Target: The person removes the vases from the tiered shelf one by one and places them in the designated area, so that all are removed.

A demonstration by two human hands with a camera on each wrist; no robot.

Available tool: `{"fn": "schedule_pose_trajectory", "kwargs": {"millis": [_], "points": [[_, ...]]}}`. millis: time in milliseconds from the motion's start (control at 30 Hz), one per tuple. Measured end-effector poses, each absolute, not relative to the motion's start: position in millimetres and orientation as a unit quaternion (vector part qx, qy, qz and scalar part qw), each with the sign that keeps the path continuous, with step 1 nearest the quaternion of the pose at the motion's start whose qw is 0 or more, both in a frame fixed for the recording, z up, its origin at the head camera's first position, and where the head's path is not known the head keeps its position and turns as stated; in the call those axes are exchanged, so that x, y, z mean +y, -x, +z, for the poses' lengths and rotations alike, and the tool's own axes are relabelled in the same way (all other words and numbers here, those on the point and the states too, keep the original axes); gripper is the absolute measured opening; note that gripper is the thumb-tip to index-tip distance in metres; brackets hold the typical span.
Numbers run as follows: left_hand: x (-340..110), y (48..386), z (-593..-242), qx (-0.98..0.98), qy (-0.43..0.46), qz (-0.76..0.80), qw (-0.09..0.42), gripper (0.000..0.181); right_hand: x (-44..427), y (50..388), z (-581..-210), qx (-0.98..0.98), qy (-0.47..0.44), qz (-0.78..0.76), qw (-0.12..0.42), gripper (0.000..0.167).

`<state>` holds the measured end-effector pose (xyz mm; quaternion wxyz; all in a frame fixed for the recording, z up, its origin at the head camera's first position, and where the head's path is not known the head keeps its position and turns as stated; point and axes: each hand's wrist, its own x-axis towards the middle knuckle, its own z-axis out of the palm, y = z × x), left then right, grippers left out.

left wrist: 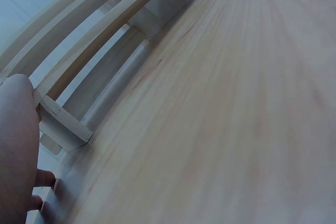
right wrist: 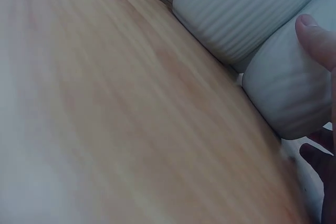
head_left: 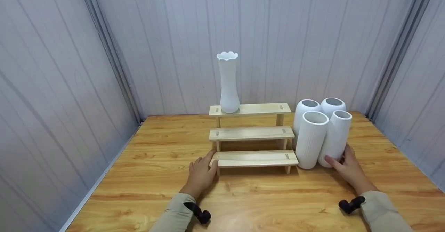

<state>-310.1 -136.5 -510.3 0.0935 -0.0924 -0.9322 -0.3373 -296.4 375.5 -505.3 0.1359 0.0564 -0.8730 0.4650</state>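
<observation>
A three-tier wooden display stand [head_left: 253, 133] stands on the table. My left hand [head_left: 202, 173] holds the left end of its lowest tier, thumb in front and forefinger behind; other fingertips touch the table in the left wrist view. On the top tier, toward the left, stands a tall white vase [head_left: 229, 89] with a scalloped rim. Right of the stand, several white vases cluster upright. My right hand [head_left: 352, 171] grips the slim front-right vase [head_left: 336, 138] low down, thumb on its front. Beside it is a ribbed cylindrical vase [head_left: 312, 145]. Two vases behind are partly hidden.
The wooden tabletop [head_left: 163, 138] extends around the stand and vases. Pale panelled walls [head_left: 167, 51] enclose the table at the back and both sides. The vase cluster stands close against the right end of the stand.
</observation>
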Motion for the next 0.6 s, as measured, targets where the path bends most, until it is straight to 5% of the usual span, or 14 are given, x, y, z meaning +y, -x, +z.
{"fn": "schedule_pose_trajectory", "kwargs": {"millis": [600], "points": [[-136.7,307.6,-509.7,-0.932,0.095,-0.336,0.098,0.049,373.6,303.8,-505.1,-0.863,-0.03,0.497,0.088,0.106]]}}
